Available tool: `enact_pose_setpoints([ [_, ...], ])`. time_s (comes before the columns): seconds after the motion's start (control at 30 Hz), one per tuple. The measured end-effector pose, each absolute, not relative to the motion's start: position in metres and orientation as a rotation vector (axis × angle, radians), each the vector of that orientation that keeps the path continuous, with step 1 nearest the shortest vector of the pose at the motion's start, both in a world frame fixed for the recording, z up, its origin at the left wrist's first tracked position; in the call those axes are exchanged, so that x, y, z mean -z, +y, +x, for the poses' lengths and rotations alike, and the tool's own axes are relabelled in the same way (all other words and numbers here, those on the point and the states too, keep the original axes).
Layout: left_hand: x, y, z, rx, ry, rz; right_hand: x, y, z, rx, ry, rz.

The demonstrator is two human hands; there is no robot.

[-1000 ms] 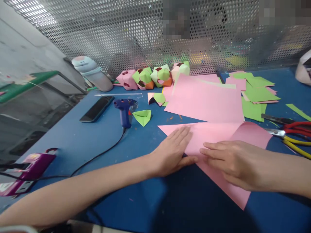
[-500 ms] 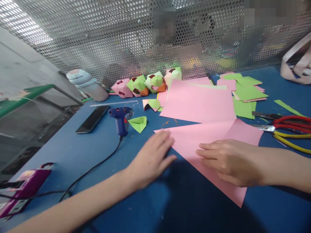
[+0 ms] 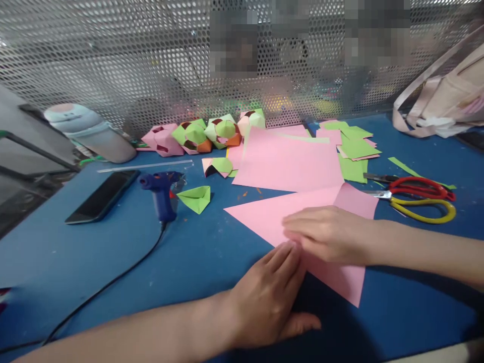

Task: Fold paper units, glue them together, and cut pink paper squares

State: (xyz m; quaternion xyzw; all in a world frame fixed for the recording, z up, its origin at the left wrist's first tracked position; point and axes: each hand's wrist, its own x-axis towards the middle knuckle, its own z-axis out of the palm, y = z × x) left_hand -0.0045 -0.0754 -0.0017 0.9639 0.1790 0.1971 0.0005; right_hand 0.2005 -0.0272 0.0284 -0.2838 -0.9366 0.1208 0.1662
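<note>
A pink sheet of paper [image 3: 260, 212], folded over on a slant, lies on the blue table in front of me. My right hand [image 3: 328, 234] rests flat on top of it with the fingers stretched to the left. At the lower slanted edge, my left hand [image 3: 270, 292] presses its fingertips on the paper, its thumb spread out to the right. Both hands are open and grip nothing. The fingertips of the two hands almost meet. Behind the folded sheet lies a stack of pink paper [image 3: 287, 161], which it touches or slightly overlaps.
Scissors [image 3: 421, 206] with red and yellow handles lie right of the paper. To the left are a blue glue gun [image 3: 161, 196], a phone [image 3: 104, 196] and a green folded piece [image 3: 195, 199]. Several paper balls [image 3: 191, 135] and a bottle [image 3: 91, 131] stand along the mesh panel [image 3: 151, 65].
My left hand has slid right and down along the paper's slanted edge. My right hand has shifted slightly up and left over the sheet. The view has turned to the right.
</note>
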Motion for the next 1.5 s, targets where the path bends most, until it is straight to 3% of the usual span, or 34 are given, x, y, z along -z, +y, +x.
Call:
enact_pose_setpoints([
  [0.13, 0.002, -0.079, -0.001, -0.561, 0.582, 3.012, -0.021, -0.014, 0.138, -0.401, -2.686, -0.645],
  [0.27, 0.002, -0.079, 0.0, -0.641, 0.627, 2.997, -0.008, 0.006, 0.113, -0.63, -2.753, -0.85],
  [0.4, 0.0, -0.076, 0.001, -0.671, 0.584, 2.994, 0.003, 0.011, 0.148, -0.589, -2.76, -1.036],
  [0.8, 0.0, -0.076, 0.0, -0.695, 0.558, 3.056, 0.019, 0.021, 0.29, -0.037, -2.733, -1.436],
  [1.07, -0.001, -0.075, 0.0, -0.764, 0.533, 3.028, -0.002, 0.025, 0.315, 0.134, -2.723, -1.544],
  [1.27, 0.0, -0.077, 0.002, -0.728, 0.571, 2.983, -0.022, 0.013, 0.224, -0.02, -2.764, -1.129],
  [1.4, 0.001, -0.078, 0.003, -0.643, 0.628, 2.958, -0.011, 0.018, 0.153, -0.337, -2.918, -0.675],
  [1.5, 0.001, -0.077, 0.003, -0.647, 0.621, 2.971, 0.004, 0.031, 0.129, -0.396, -2.939, -0.581],
])
